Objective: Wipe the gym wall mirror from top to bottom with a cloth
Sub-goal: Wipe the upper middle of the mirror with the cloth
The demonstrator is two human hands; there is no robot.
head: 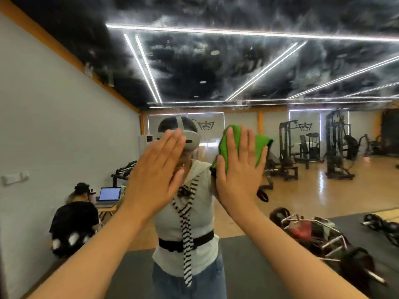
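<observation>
- At the far left, a seated person in a black top [73, 216] and an open laptop [109, 194] are seen, apparently in reflection.
- The left hand [155, 169] is raised flat, with its fingers straight and close together. Nothing is held in it, and whether its palm touches the glass cannot be told.
- The mirror [216, 61] takes up most of the view, and the wearer's own reflection is framed between the two hands.
- The right hand [239, 169] is spread flat with straight fingers. The green cloth [262, 147] is pressed by it against the glass at about head height. The cloth is pinned under the palm, not gripped.
- The cloth is judged soft, light and limp, bunched into a loose wad. It would likely drop if pressure were eased. It is best covered across its middle by the palm, with an edge caught under the thumb.
- The glass is judged rigid, smooth and breakable, so even, moderate pressure is called for.
- Weight machines [289, 147] and floor equipment [313, 234] are reflected at the right.
</observation>
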